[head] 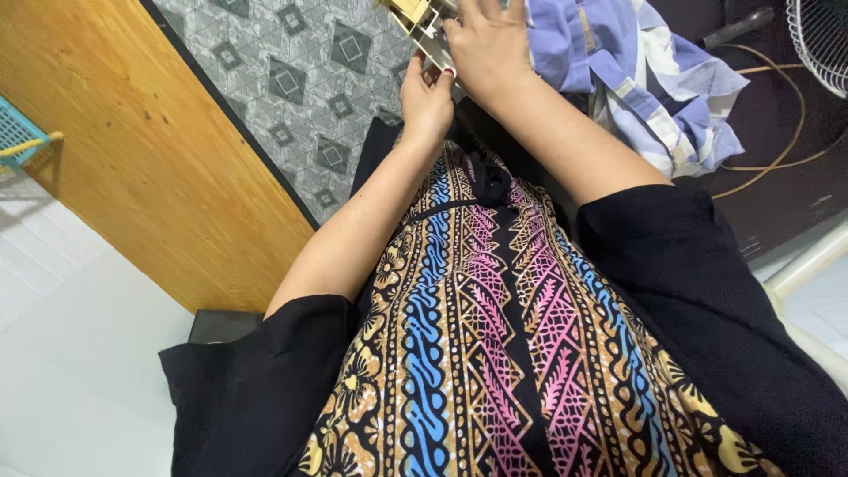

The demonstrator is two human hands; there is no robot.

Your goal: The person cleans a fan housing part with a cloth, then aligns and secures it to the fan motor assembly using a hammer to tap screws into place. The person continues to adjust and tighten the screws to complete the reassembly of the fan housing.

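My left hand (427, 95) reaches up along my patterned dress (495, 336), and its fingertips pinch the lower edge of a small pale wooden frame (413, 18) at the top edge of the view. My right hand (488, 46) lies over the same frame, against a blue, purple and white patterned cloth (640, 79). Its fingers run out of the picture, so its grip is hidden. The two hands touch each other. Most of the frame is cut off by the top edge.
A wooden panel (150, 150) slants down the left beside a grey patterned floor covering (300, 79). A teal basket (16, 132) is at far left. A fan guard (821, 40), thin cables (777, 132) and a white chair frame (808, 265) are on the right.
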